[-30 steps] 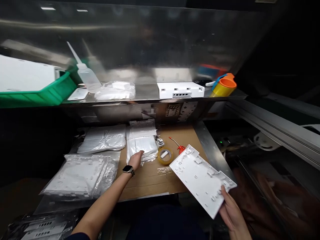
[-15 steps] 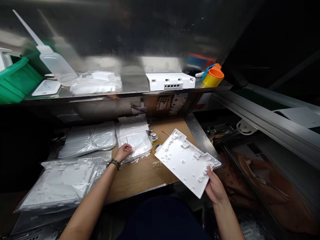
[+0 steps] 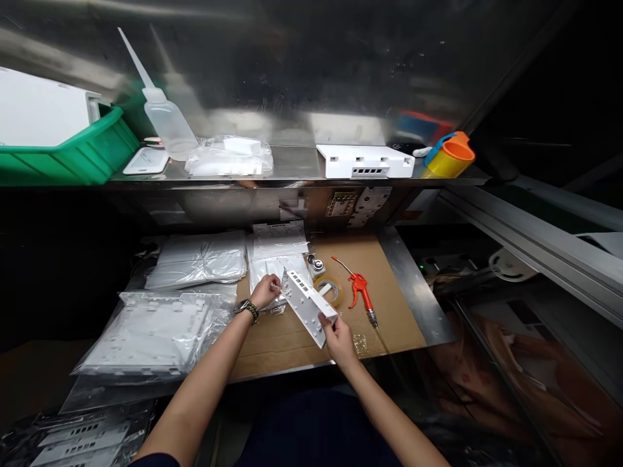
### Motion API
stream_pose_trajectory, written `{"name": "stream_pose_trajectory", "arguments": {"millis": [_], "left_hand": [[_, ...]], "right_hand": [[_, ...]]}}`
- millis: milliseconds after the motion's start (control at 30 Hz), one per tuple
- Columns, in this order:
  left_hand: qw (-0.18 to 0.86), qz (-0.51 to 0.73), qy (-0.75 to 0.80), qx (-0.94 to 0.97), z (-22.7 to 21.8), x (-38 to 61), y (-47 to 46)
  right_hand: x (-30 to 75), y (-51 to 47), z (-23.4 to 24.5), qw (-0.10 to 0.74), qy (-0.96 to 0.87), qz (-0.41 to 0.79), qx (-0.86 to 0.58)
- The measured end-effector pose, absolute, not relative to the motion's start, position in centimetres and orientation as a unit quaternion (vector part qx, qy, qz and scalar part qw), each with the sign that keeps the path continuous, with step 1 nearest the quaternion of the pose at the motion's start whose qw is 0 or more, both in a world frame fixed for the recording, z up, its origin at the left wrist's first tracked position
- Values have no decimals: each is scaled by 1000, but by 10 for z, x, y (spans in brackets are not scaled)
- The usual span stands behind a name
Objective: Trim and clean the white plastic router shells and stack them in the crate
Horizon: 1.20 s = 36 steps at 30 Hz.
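Note:
My right hand (image 3: 339, 338) grips a white plastic housing panel (image 3: 306, 308) by its lower right corner. The panel is tilted, with molded clips on its inner face and a row of port openings along one raised edge. My left hand (image 3: 267, 292), wearing a wristband and watch, has its fingers pinched at the near left edge of a stack of clear plastic bags (image 3: 260, 266), close to the panel's left end. The fingertips appear to hold the bag's edge, partly hidden. Right of the panel lie a tape roll (image 3: 335, 293) and a red air blow gun (image 3: 360, 292).
Bagged white panels (image 3: 146, 334) and a flat bag pile (image 3: 199, 259) lie on the left. A small metal-topped dispenser (image 3: 317, 266) stands behind the tape. The shelf holds a green bin (image 3: 92, 152), squeeze bottle (image 3: 170, 123), white housing (image 3: 367, 162) and yellow-orange cup (image 3: 448, 159).
My right hand has brought the panel leftward and turned it, close to my left hand and the bags. The air blow gun is uncovered. The camera view has shifted left.

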State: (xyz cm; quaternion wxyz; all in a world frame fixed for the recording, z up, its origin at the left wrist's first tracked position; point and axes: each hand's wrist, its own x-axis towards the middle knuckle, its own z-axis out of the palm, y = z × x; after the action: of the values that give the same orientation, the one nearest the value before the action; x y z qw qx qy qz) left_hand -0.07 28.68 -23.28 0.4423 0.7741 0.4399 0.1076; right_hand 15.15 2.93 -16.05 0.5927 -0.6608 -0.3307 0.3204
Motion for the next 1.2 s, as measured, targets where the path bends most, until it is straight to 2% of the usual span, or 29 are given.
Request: {"name": "stream_pose_trajectory", "arguments": {"millis": [233, 433, 533, 667, 833, 1033, 1200], "left_hand": [[353, 115, 469, 801, -227, -2, 280], [263, 157, 482, 821, -204, 0, 295], [270, 147, 472, 827, -190, 4, 311], [338, 99, 408, 842, -179, 13, 322], [405, 75, 352, 840, -167, 27, 311], [411, 184, 332, 829, -127, 40, 302], [324, 264, 333, 845, -91, 43, 274]], "right_hand": [[146, 35, -169, 511, -416, 252, -709], [141, 34, -169, 526, -399, 238, -712], [142, 30, -168, 549, -361, 246, -713], [143, 22, -166, 610, -297, 232, -697], [138, 29, -160, 628, -332, 228, -666], [139, 29, -166, 616, -366, 235, -656], [150, 6, -152, 577, -388, 250, -674]]}}
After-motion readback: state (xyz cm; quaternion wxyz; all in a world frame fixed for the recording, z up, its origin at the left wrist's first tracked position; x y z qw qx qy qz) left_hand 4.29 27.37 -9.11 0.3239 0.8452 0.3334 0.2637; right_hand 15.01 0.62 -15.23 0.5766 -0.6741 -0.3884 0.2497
